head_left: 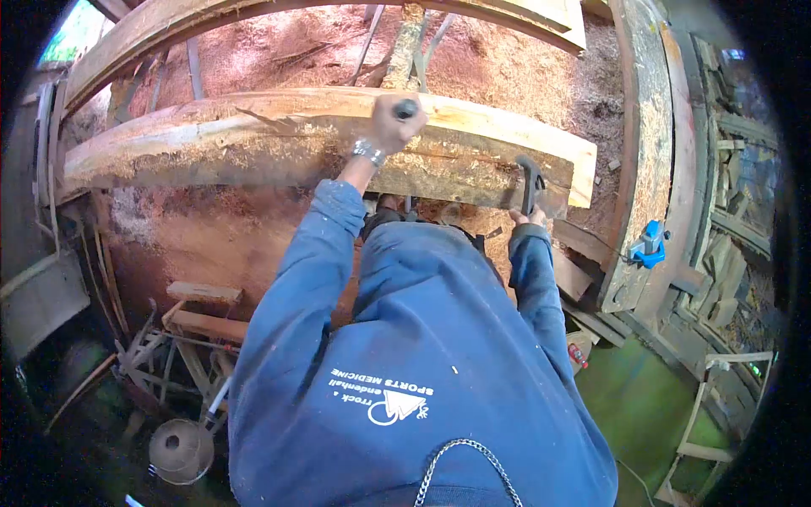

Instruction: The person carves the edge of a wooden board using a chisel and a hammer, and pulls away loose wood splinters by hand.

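My left hand [397, 125] is a closed fist over the long timber beam [198, 144], slightly blurred. From the fist sticks a dark, round-ended handle [406, 110]; the rest of that tool is hidden. My right hand [528, 218] is at the beam's near edge, toward its right end. Its fingers are closed on a dark tool with a curved head [532, 179], which looks like a hammer. Wood shavings lie along the beam's brown, rough face, while its top strip is pale, bare wood.
Another beam [279, 15] runs across the far side. A plank bench [646, 127] stands at right, carrying a blue power tool [649, 245]. Reddish shavings [524, 72] cover the ground. A wooden frame [207, 325] and a round metal object [182, 450] are at lower left.
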Action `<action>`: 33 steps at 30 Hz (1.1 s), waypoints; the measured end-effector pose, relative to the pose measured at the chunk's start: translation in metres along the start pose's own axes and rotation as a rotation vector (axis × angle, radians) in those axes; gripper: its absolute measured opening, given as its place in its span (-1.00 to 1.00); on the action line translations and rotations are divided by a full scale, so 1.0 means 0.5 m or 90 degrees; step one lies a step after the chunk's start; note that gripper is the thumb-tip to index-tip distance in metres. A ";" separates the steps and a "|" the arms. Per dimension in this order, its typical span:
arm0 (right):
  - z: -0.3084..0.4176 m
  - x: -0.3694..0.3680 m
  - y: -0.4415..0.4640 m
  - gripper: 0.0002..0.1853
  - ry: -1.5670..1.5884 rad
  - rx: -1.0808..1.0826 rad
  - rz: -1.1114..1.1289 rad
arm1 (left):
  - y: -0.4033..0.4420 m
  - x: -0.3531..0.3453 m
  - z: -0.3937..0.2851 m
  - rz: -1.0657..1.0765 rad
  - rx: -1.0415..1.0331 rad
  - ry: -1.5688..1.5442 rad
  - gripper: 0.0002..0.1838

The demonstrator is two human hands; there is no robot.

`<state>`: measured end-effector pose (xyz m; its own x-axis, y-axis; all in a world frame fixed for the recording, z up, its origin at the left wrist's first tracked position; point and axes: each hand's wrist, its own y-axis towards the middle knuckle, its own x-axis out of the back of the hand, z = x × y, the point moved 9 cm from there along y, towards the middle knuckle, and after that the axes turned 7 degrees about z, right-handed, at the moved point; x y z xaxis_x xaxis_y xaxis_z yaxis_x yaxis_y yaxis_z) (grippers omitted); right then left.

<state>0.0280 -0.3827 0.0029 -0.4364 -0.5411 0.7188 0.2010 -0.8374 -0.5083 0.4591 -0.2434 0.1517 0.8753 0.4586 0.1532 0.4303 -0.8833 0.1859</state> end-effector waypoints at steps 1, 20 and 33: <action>0.022 -0.001 0.034 -0.52 -0.056 0.061 -0.021 | 0.003 -0.021 -0.023 0.055 -0.024 0.050 -0.81; 0.656 -0.066 -0.218 -0.70 -0.303 0.620 0.050 | -0.056 0.019 0.006 -0.058 -0.015 0.031 -0.88; 0.853 0.291 -0.390 -0.84 0.057 0.819 -0.237 | -0.063 0.012 0.045 -0.027 0.025 -0.035 -0.82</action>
<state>0.2996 -0.3308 0.4089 -0.6907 -0.3018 0.6572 0.7128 -0.4370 0.5485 0.4556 -0.2149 0.1249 0.8666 0.4903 0.0928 0.4742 -0.8670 0.1528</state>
